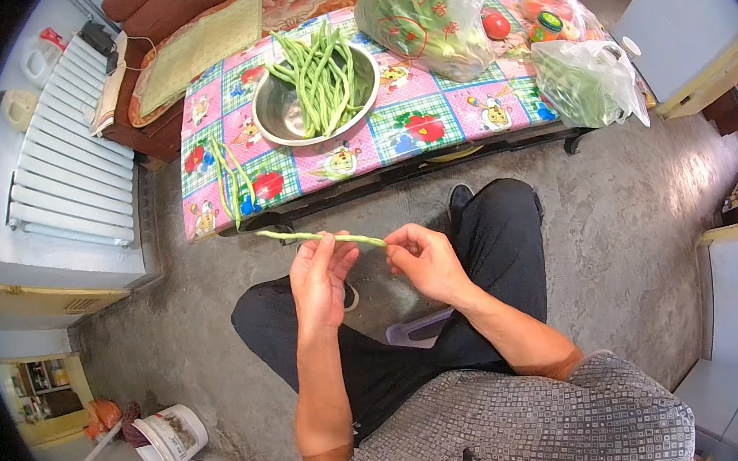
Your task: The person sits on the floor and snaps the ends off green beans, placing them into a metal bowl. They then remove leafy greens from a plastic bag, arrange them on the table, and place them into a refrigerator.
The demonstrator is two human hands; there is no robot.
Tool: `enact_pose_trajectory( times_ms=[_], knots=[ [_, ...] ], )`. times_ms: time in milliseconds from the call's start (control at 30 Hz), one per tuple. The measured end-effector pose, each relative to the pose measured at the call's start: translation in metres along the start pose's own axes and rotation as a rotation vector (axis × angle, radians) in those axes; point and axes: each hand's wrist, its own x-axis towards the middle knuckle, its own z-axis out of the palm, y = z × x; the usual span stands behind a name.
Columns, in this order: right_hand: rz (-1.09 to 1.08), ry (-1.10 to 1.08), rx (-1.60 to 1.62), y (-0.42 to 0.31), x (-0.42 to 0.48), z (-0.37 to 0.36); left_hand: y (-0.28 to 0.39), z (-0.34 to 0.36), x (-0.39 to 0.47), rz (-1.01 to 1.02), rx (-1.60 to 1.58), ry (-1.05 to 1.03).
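A long green bean stretches level between my hands, above the floor and in front of my knees. My left hand is shut on its middle, thumb on top. At the bean's right end, the thumb and fingertips of my right hand pinch the tip. Beyond them, a steel bowl on the table holds a heap of green beans. A few loose green beans lie on the tablecloth left of the bowl, near the table's front corner.
The low table has a patterned tablecloth. Bagged leafy vegetables, a tomato, a jar and another plastic bag of greens stand on its right. A radiator is at left; a purple plastic stool shows between my legs.
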Motion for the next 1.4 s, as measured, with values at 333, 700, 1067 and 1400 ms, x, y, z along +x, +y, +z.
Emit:
enact_pose_trajectory(
  times_ms=[333,700,1067,1400],
  knots=[
    [-0.207,0.051,-0.131,-0.005,-0.012,-0.006,-0.032,-0.003,-0.005,-0.284,-0.287,-0.083],
    [0.016,-0.062,-0.591,0.01,-0.01,-0.044,-0.02,-0.006,-0.025,-0.443,0.066,-0.38],
    [-0.406,-0.091,-0.632,-0.015,0.007,-0.049,-0.002,-0.011,-0.042,-0.57,0.407,-0.643],
    [-0.243,-0.194,-0.658,-0.005,0.006,-0.064,0.018,-0.018,-0.044,-0.5,0.504,-0.669]
  ],
)
